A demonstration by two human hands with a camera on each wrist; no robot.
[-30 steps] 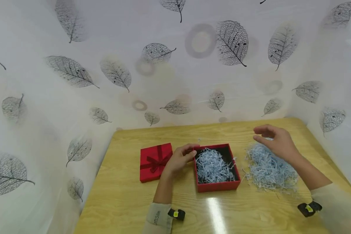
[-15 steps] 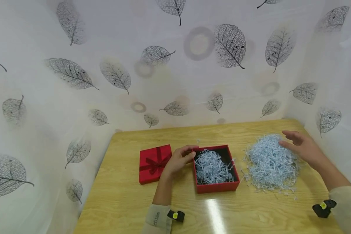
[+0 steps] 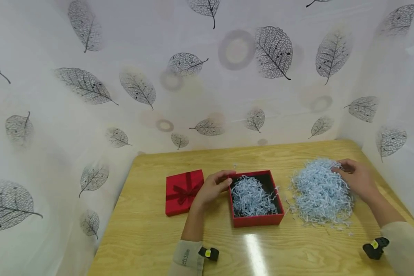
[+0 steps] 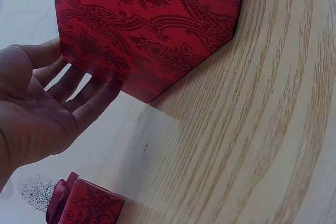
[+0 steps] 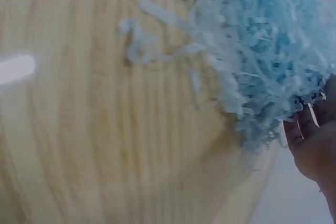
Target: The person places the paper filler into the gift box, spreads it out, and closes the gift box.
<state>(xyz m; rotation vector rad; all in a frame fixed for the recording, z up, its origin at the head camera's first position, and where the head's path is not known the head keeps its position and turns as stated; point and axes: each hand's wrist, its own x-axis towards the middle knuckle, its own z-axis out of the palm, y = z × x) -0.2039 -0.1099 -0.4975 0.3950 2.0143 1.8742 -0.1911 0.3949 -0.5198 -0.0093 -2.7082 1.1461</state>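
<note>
In the head view a red gift box [image 3: 258, 220] stands uncovered, partly filled with pale blue shredded paper [image 3: 252, 197]. My left hand [image 3: 209, 189] holds its far left corner, the thumb at the rim; the left wrist view shows the fingers against the box's patterned side [image 4: 152, 30]. To the right lies a loose heap of the same shredded paper [image 3: 321, 195]. At the heap's far right edge is my right hand [image 3: 360, 182], thumb and fingers apart and touching the strands. Its fingertips are partly hidden by paper in the right wrist view [image 5: 317, 150].
The box's red lid [image 3: 174, 193], with a dark red ribbon bow, lies left of the box, close to my left forearm. Stray paper strips [image 3: 288, 207] lie between box and heap. A leaf-patterned curtain [image 3: 207, 96] encloses the wooden table [image 3: 145, 230].
My right hand has moved right from above the heap to its far right edge, then lowered so the fingers meet the paper. The left hand and box stay put.
</note>
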